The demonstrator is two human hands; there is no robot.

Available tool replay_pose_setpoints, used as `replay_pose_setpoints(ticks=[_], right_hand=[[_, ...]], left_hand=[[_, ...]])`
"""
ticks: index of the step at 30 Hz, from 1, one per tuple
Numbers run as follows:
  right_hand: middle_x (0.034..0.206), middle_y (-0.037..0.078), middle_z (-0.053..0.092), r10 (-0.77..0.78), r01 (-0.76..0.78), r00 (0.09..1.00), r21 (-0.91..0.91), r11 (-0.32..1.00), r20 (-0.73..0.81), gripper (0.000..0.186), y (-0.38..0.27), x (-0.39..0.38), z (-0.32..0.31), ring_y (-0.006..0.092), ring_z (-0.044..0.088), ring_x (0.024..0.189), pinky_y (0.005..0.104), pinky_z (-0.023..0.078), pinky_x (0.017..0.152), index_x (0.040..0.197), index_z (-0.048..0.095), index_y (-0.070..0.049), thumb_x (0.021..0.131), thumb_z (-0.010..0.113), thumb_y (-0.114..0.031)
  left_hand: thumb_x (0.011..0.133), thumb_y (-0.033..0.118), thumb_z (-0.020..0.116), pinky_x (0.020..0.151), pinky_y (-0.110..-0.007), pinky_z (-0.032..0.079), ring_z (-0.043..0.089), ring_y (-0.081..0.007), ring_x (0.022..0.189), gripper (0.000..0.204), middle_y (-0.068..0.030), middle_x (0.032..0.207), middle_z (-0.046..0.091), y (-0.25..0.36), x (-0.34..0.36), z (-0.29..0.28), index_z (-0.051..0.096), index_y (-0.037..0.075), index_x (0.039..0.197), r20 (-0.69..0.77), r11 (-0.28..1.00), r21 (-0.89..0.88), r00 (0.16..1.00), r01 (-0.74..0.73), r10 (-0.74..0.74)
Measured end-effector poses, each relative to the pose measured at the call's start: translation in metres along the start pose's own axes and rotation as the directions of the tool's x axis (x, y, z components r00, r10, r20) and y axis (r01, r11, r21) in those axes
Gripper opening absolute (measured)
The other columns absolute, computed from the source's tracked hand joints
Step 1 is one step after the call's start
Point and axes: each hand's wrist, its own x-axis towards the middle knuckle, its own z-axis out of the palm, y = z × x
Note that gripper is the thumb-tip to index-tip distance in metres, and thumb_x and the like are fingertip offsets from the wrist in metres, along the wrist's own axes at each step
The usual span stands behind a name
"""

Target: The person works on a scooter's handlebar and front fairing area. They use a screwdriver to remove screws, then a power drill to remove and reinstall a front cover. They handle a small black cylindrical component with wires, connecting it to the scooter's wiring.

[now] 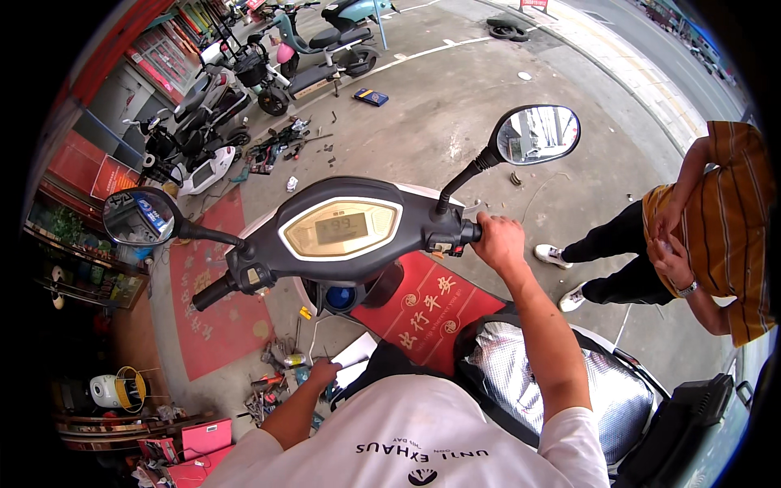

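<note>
Right hand (498, 244) curled round black cylindrical rubber grip (471, 233) | left hand (324, 372) near flat white sheet (358, 348), we can't tell hold | grey concrete floor (590, 195) off our right

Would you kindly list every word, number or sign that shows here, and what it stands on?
I'm leaving the wording unquoted; here is where it stands:
Scooter display: large digits.
Red footboard mat: gold characters, smaller script beneath.
White shirt: dark lettering, upside down in the picture.
Red ground mat: pale characters, hard to make out.
Orange-red board, blue box: print too small to read.
</note>
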Motion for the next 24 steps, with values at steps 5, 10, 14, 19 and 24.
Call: replay_pose_setpoints(ticks=[5,10,14,19,24], right_hand=[[0.076,0.008,0.066,0.022,-0.023,1.0,-0.024,0.999,-0.012,0.018,0.0,-0.001,0.001,0.0288,0.066,0.079,0.044,0.047,0.072,0.084,0.059,-0.012,0.072,0.068,-0.024],[0.075,0.007,0.065,0.019,-0.019,0.999,-0.001,1.0,-0.037,0.022,0.003,-0.003,0.002,0.0293,0.065,0.078,0.043,0.047,0.071,0.083,0.056,-0.012,0.072,0.069,-0.027],[0.074,0.008,0.065,0.033,-0.032,0.998,0.023,0.999,-0.046,0.021,0.002,-0.003,0.003,0.0288,0.064,0.079,0.0424,0.047,0.072,0.082,0.056,-0.012,0.072,0.069,-0.026],[0.072,0.007,0.063,0.02,-0.02,0.997,0.01,1.0,-0.079,0.021,0.004,-0.004,0.008,0.0287,0.064,0.077,0.0419,0.046,0.071,0.082,0.056,-0.012,0.071,0.069,-0.026],[0.074,0.008,0.066,0.026,-0.026,0.997,0.008,1.0,-0.07,0.019,0.002,-0.005,0.003,0.0282,0.065,0.076,0.0419,0.047,0.072,0.084,0.06,-0.011,0.07,0.069,-0.022]], left_hand=[[0.078,0.021,0.068,0.049,-0.037,0.052,0.064,-0.0245,0.054,0.033,-0.0154,0.073,0.062,0.023,-0.002,0.001,0.061,-0.008,0.091,0.006,0.998,-0.06,1.0,0.0,0.0],[0.078,0.021,0.068,0.049,-0.037,0.053,0.063,-0.024,0.054,0.031,-0.015,0.073,0.062,0.033,-0.005,0.006,0.06,-0.007,0.089,0.003,0.998,-0.064,1.0,-0.021,0.021],[0.077,0.02,0.068,0.049,-0.037,0.052,0.063,-0.0235,0.055,0.03,-0.0141,0.073,0.062,0.015,0.0,0.008,0.062,-0.005,0.092,0.014,0.997,-0.064,0.999,0.037,-0.037],[0.077,0.019,0.069,0.048,-0.036,0.051,0.061,-0.0223,0.053,0.027,-0.0131,0.072,0.062,-0.013,0.013,0.006,0.062,-0.005,0.089,0.037,0.992,-0.124,0.999,0.018,-0.013],[0.077,0.019,0.068,0.048,-0.037,0.051,0.062,-0.024,0.052,0.027,-0.0143,0.069,0.061,0.009,-0.008,0.003,0.061,-0.006,0.085,-0.02,0.997,-0.079,1.0,0.021,-0.022]])
